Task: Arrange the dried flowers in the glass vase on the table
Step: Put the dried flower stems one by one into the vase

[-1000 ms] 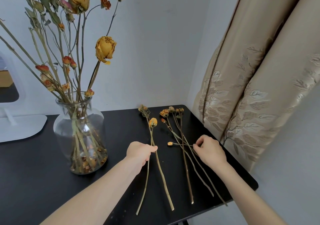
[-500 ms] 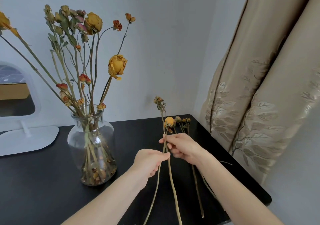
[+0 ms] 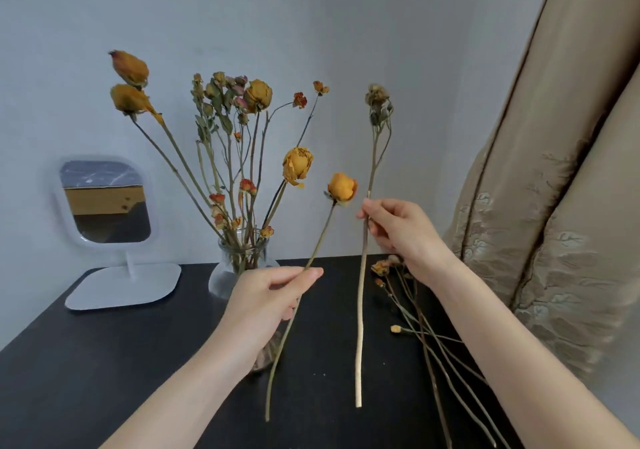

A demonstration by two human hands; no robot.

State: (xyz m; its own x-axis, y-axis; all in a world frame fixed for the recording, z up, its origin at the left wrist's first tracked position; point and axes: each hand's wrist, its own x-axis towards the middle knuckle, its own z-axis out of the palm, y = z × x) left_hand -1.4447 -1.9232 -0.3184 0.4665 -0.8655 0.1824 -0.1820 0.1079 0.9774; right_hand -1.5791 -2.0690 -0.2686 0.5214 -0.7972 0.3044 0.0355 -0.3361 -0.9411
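Fingers first: your left hand (image 3: 266, 296) pinches one stem between thumb and fingertips (image 3: 311, 272), and your right hand (image 3: 403, 235) pinches another the same way. You hold both stems in the air over the black table (image 3: 104, 362).

Far left on the table stands a white-framed mirror (image 3: 105, 203) on its flat base. Next comes the glass vase (image 3: 225, 275), upright toward the back of the table and holding a spread bunch of dried flowers (image 3: 258, 95). Your left hand covers its lower body in this view.

Your left stem tilts, with its yellow bloom (image 3: 342, 187) up and to the right of your grip and its bare end hanging low toward you. Just right of it, and apart from it, your right stem stands nearly upright, with a withered brown head (image 3: 378, 100) at the top and a pale cut end at the bottom.

Beside your right forearm several loose stems (image 3: 381, 268) lie on the table. A beige curtain (image 3: 554, 206) hangs at the far right.
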